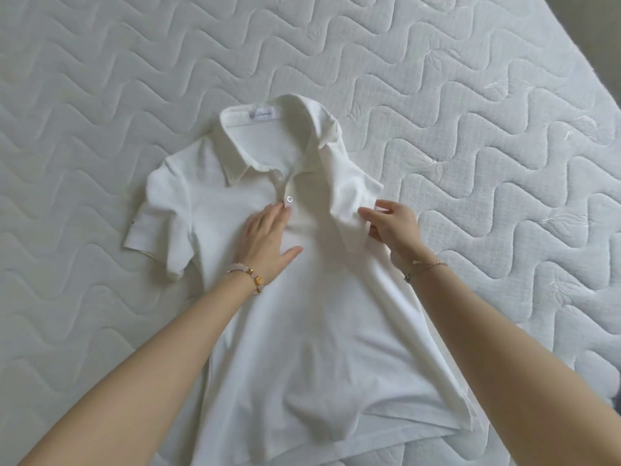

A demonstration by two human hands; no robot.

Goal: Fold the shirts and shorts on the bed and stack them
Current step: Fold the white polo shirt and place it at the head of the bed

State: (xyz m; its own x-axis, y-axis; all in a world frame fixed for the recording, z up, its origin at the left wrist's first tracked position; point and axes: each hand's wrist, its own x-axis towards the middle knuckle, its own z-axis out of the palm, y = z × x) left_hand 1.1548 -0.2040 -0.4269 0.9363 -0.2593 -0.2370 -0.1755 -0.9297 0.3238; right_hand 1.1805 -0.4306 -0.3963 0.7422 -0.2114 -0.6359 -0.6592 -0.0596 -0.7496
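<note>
Fold-in: left hand (pixel 265 237), flat (fingers straight), pins white short-sleeved polo shirt (pixel 302 331); right hand (pixel 393 227) pinches its sleeve edge (pixel 353 210); carry inward, keep crease straight

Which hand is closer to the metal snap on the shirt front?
Left. The left hand lies flat, fingertips almost at the snap; the right hand is off to the side, pinching the folded sleeve.

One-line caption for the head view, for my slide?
Left hand presses a white polo shirt flat on the quilted mattress while the right hand pinches one sleeve.
</note>
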